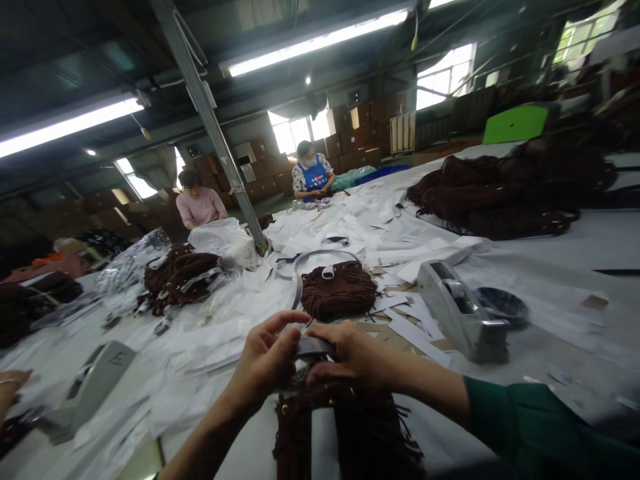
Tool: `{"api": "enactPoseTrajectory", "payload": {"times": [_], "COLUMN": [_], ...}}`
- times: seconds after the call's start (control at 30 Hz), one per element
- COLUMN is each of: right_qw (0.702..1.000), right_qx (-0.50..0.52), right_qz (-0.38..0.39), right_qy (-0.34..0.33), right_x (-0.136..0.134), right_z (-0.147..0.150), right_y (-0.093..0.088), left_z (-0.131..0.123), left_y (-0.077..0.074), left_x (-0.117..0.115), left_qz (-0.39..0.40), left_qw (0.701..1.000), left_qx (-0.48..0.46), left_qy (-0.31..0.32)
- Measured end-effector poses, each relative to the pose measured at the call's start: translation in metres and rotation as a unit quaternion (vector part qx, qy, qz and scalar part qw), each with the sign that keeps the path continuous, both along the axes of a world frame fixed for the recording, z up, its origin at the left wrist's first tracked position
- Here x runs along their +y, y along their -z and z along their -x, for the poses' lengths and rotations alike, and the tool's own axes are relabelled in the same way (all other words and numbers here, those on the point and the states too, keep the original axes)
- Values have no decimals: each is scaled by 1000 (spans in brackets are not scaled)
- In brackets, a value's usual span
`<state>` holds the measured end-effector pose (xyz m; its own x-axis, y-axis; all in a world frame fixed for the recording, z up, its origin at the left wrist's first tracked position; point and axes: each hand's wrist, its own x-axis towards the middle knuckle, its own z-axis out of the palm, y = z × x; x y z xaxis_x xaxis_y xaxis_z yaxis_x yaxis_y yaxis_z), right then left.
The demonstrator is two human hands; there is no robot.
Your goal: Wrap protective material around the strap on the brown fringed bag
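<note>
Brown fringed piece [367, 433] lies near; you seem to adjust grey band [315, 346].
Your right hand [353, 353] curls closed on it; left hand [267, 353] half-curled, hold unclear; next move perhaps needs steadiness.

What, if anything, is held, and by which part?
A grey band: the right hand holds its right end; whether the left hand grips it too is unclear.

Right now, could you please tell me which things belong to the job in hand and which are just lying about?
Seemingly in the job:
grey band, gripped by the right hand, left hand beside it
brown fringed piece with eyelets, below the hands

Apparently just lying about:
brown fringed bundle beyond the hands
grey tape dispenser on the right
white paper strips
</note>
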<state>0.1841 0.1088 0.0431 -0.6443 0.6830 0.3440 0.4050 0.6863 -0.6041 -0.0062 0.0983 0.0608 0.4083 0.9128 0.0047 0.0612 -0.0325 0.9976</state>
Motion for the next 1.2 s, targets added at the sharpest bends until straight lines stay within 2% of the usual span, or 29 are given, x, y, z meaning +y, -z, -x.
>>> {"api": "enactPoseTrajectory", "payload": {"times": [0.03,0.1,0.17,0.23,0.33,0.47,0.57,0.63,0.73,0.87,1.0,1.1,1.2], "right_qw": [1000,999,992,980,980,998,992,987,983,977,970,980,993], "right_qx": [13,-22,-101,-164,-169,-62,5,4,-6,47,92,81,44], "right_qz": [19,6,-47,-90,-94,16,123,161,176,164,146,92,18], "right_qy": [-2,26,63,62,48,13,-10,4,50,130,172,160,106], "right_x": [3,8,10,11,12,16,20,22,22,22,22,15,5], "right_z": [2,6,10,16,24,24,14,3,-15,-35,-43,-33,-10], "right_y": [2,8,13,16,15,16,24,33,45,54,48,37,30], "left_z": [4,9,11,11,9,10,15,20,26,31,30,25,18], "left_y": [4,11,14,15,18,29,41,47,55,56,52,51,52], "left_x": [2,6,10,12,11,8,8,9,8,5,4,1,-3], "left_qz": [7,4,3,-12,-31,36,90,99,110,116,105,100,91], "left_qw": [999,999,1000,996,994,998,985,980,979,979,980,982,985], "left_qx": [-29,-33,20,86,97,-41,-133,-150,-132,-113,-115,-112,-110], "left_qy": [-19,-33,-8,29,33,-21,-64,-84,-107,-128,-120,-115,-96]}}
